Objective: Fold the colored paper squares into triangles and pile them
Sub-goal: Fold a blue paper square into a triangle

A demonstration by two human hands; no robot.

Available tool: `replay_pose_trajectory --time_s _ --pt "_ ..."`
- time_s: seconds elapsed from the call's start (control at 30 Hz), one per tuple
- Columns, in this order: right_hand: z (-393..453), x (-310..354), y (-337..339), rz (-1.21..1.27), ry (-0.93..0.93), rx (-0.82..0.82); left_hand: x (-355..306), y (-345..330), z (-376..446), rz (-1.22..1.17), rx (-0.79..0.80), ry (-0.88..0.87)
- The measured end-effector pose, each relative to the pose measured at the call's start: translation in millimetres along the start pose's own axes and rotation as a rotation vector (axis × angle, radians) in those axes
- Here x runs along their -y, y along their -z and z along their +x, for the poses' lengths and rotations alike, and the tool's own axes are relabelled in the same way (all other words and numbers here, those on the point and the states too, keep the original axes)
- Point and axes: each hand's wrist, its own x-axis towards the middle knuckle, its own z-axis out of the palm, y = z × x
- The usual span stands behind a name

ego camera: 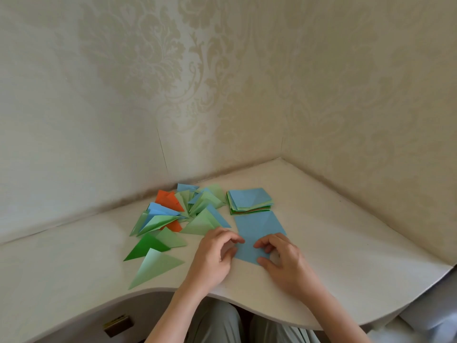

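A single blue paper square (257, 231) lies flat on the pale desk (346, 243) in front of me. My left hand (215, 256) rests at its left corner with curled fingertips touching the edge. My right hand (282, 258) sits on its near right part, fingers bent onto the sheet and thumb at the near corner. Behind the sheet stands a stack of unfolded squares (249, 201), blue on top, green and orange below. To the left lies a loose pile of folded triangles (178, 214) in light green, dark green, blue and orange.
The desk fits into a corner of two patterned wallpapered walls (222, 95). Its curved front edge (247, 303) runs just before my knees. A small dark drawer handle (118, 325) shows below the desk at the left.
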Motion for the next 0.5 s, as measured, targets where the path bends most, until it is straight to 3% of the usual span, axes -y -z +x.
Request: replay_pose_trajectory --time_s 0.2,0.43,0.5 --pt "-4.1 0.3 -2.7 -0.086 0.014 -0.021 -17.6 1.9 -8.9 0.141 -0.112 -0.084" --pt "1.4 9.3 0.2 -0.103 -0.04 -0.074 -31.4 -9.7 -26.9 0.239 -0.023 -0.155" --pt "3.6 3.9 9.2 -0.116 -0.05 -0.167 -28.7 -8.9 -26.2 0.27 -0.016 -0.188"
